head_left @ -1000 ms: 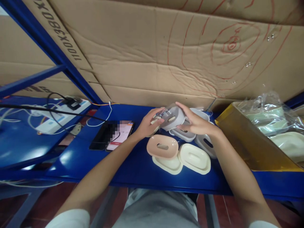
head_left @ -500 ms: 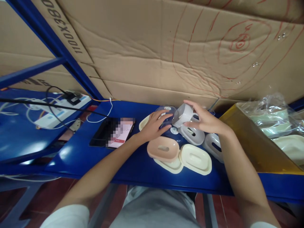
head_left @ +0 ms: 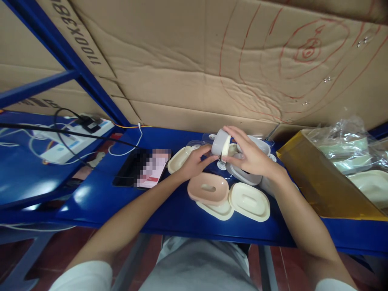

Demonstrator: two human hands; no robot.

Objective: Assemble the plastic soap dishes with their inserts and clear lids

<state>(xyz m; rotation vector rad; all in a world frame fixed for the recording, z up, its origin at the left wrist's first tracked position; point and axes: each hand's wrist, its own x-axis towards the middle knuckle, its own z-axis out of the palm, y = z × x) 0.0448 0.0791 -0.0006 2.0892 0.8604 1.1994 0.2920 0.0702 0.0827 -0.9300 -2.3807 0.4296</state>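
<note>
A grey oval plastic dish (head_left: 219,142) stands on its side above the table, between my two hands. Against its right side sits a cream plastic piece (head_left: 226,148). My left hand (head_left: 195,162) pinches the grey dish from the left with thumb and fingertips. My right hand (head_left: 253,157) grips the cream piece, thumb below and fingers over the top. Under my right hand lies another grey dish (head_left: 245,176), partly covered. Nearer me are a peach slotted dish (head_left: 194,185), overlapping a cream dish (head_left: 220,211), and a second cream dish (head_left: 250,202).
A cream dish (head_left: 177,159) lies left of my left hand, beside a phone (head_left: 154,167) on a black object. Clear plastic lids (head_left: 209,138) lie behind. At right stands an open box (head_left: 318,182) with bagged dishes. Cardboard (head_left: 169,56) walls the back; cables and a power strip (head_left: 104,128) are left.
The grey dish has moved slightly left and turned, with a cream piece now showing against it. My left hand has closed from open fingers onto the grey dish.
</note>
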